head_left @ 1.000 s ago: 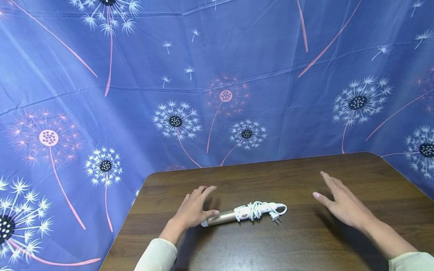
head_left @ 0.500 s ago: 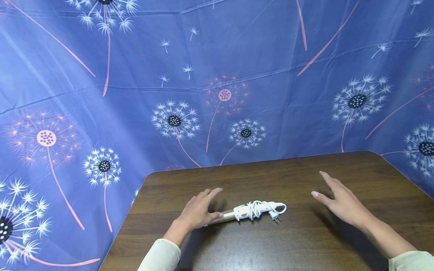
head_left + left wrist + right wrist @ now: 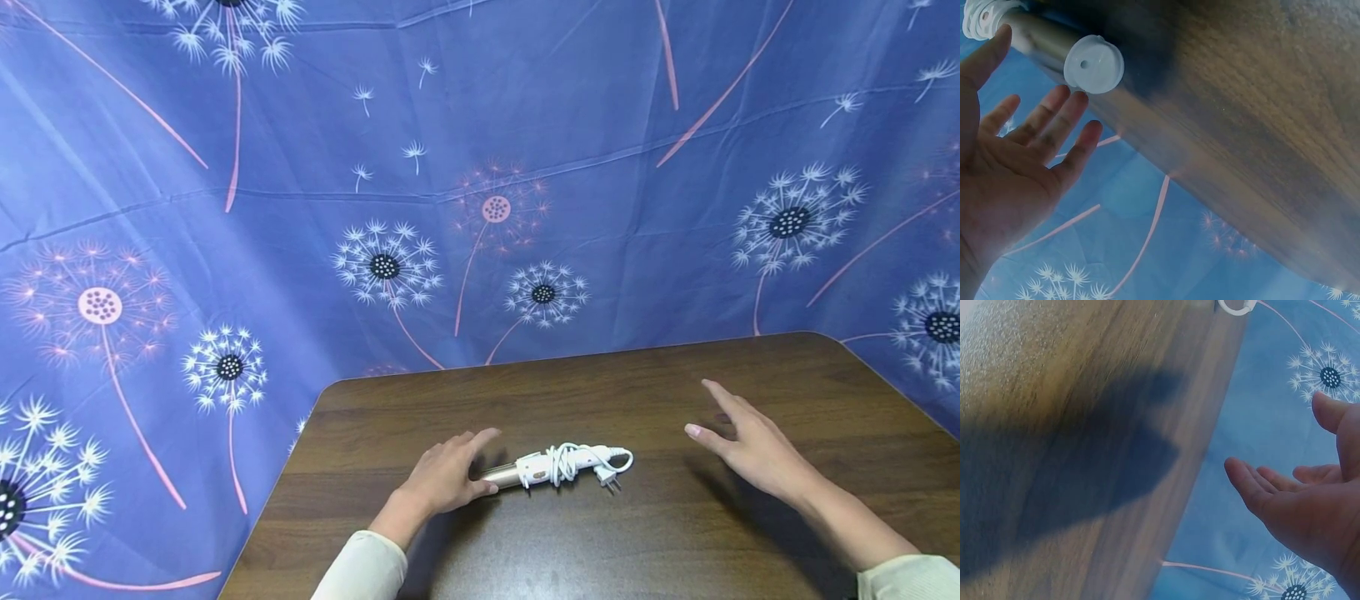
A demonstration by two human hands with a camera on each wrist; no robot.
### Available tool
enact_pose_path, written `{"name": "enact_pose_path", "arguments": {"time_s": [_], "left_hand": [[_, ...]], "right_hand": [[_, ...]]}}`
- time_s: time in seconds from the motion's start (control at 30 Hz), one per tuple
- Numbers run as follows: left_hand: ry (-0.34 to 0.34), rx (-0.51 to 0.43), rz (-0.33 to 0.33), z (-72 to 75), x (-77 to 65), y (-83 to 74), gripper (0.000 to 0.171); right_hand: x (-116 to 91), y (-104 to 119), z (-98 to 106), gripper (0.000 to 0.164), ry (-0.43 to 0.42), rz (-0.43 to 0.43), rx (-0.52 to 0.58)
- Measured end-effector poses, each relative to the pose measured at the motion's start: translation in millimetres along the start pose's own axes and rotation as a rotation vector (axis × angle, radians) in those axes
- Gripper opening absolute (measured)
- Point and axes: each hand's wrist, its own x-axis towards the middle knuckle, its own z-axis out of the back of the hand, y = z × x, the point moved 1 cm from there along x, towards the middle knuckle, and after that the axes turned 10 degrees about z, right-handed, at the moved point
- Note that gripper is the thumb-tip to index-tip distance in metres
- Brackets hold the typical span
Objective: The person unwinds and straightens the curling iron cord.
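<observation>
A curling iron (image 3: 536, 470) with a gold barrel and a white handle lies on the wooden table, its white cord (image 3: 564, 463) wound round the handle. My left hand (image 3: 441, 477) hovers over the barrel end, fingers spread and thumb apart from them, hiding the tip in the head view. From the left wrist, the white end cap (image 3: 1094, 64) shows just beyond the fingertips; whether they touch it I cannot tell. Well to the right of the plug (image 3: 609, 478), my right hand (image 3: 761, 446) is held above the table with straight fingers, holding nothing.
The brown wooden table (image 3: 600, 550) has rounded far corners. Behind and beside it hangs a blue cloth (image 3: 600, 225) printed with dandelions. Pale sleeves (image 3: 363, 567) cover both forearms.
My left hand has moved to the right along the barrel and now covers more of it. The curling iron has stayed in place, and the right hand has hardly moved.
</observation>
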Motion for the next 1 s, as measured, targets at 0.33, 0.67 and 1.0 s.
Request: {"name": "enact_pose_path", "arguments": {"time_s": [0.33, 0.67, 1.0], "left_hand": [[-0.064, 0.046, -0.088, -9.0, 2.4, -1.8, 0.065], [-0.089, 0.061, -0.130, -17.6, 2.7, -6.4, 0.061], [-0.109, 0.055, -0.141, -23.9, 2.8, -8.9, 0.060]], "right_hand": [[0, -1, -1, 0.079, 0.014, 0.000, 0.014], [2, 1, -2, 0.078, -0.009, 0.015, 0.007], [1, 0, -3, 0.078, -0.009, 0.011, 0.018]]}}
